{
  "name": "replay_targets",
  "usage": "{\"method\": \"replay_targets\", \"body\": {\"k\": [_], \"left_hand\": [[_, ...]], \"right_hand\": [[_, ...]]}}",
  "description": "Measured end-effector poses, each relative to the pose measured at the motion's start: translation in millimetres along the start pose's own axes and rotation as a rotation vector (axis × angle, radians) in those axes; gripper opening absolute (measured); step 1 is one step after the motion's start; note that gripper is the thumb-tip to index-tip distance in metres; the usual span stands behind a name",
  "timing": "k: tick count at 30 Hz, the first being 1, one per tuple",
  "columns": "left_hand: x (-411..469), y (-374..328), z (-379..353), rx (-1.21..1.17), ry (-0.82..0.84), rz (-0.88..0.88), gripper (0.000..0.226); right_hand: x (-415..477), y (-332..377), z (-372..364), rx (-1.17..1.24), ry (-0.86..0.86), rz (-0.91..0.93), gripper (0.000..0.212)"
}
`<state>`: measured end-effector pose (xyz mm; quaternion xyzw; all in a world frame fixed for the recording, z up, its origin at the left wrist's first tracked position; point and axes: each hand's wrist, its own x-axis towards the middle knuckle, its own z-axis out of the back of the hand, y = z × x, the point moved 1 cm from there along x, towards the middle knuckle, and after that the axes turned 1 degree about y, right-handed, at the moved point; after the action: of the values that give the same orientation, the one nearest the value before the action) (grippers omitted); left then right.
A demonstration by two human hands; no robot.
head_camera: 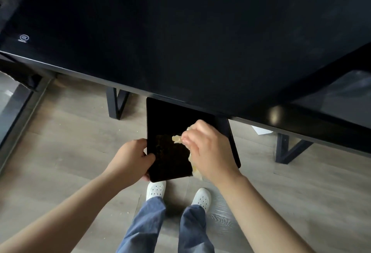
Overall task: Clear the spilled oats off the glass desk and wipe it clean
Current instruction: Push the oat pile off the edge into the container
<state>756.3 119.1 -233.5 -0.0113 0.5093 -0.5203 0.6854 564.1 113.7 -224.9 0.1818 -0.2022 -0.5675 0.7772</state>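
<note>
1. Pale oats (pixel 162 148) speckle a black tray (pixel 170 116), lower centre, below the glass desk (pixel 180 32) edge.
2. Fingers of the left hand (pixel 130 158) grip the tray; the right hand (pixel 206 148) pinches a yellowish cloth (pixel 177 139).
3. Round logo (pixel 24 37), upper left (lettering unreadable).

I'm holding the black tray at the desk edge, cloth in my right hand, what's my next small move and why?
Probably keep the tray level and draw it clear of the glass desk: oats already speckle it, your left hand grips only one edge, and crumbs lie on the floor.
</note>
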Motion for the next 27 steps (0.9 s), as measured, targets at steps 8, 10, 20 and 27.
{"method": "replay_targets", "body": {"k": [8,10,20,27], "left_hand": [[0.9,5.0,-10.2,0.051,0.055,0.01,0.014],[0.1,5.3,-12.5,0.051,0.059,0.014,0.015],[6.5,0.8,-40.6,0.067,0.083,0.017,0.019],[20.7,-2.5,-89.4,0.247,0.123,-0.012,0.016]], "right_hand": [[-16.8,-3.7,1.9,0.244,-0.212,-0.314,0.009],[-20.5,-4.6,3.2,0.291,-0.254,-0.368,0.008],[-82.0,-30.8,21.4,0.292,-0.342,-0.659,0.005],[-153.1,-64.0,20.0,0.214,-0.396,-0.8,0.003]]}}
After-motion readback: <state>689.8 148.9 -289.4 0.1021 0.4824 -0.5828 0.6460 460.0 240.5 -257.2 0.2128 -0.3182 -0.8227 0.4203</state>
